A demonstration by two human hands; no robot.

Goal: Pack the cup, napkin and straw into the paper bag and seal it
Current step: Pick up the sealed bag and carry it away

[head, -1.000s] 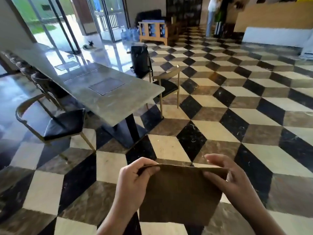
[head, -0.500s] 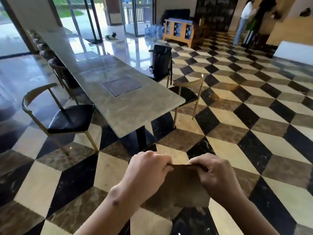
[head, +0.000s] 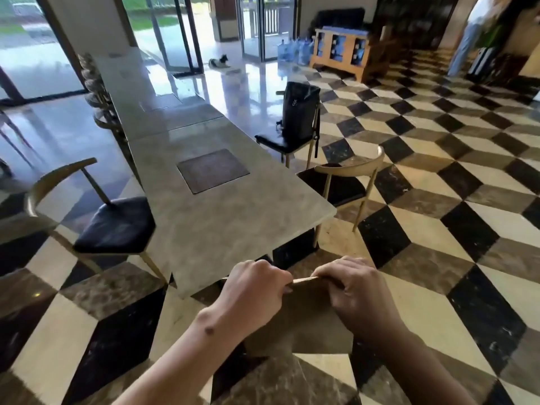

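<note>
Below the near end of the tabletop (head: pixel 233 223), head view, I see the paper bag (head: pixel 309 323) held in the air over the chequered floor (head: pixel 438 244), not resting on anything. My left hand (head: pixel 257 290) is curled closed, pinching the bag's top edge at its left; my right hand (head: pixel 355 290) is closed likewise on the top edge at its right. Thin strip of that edge shows pale between the two hands.

Handling, judged: plain brown paper, light, thin, creases readily and holds a crease; would tear if pulled apart hard. Best taken along the top edge, both hands close together, as now, so a fold runs straight. Lower corners hang free and could swing.

Appearance: flat-looking, matte brown, unprinted on the visible face, lower edge straight. I cannot tell whether cup, napkin or straw are inside; none are visible anywhere. Tabletop carries nothing of the task. Sealing step appears to be in hand.
</note>
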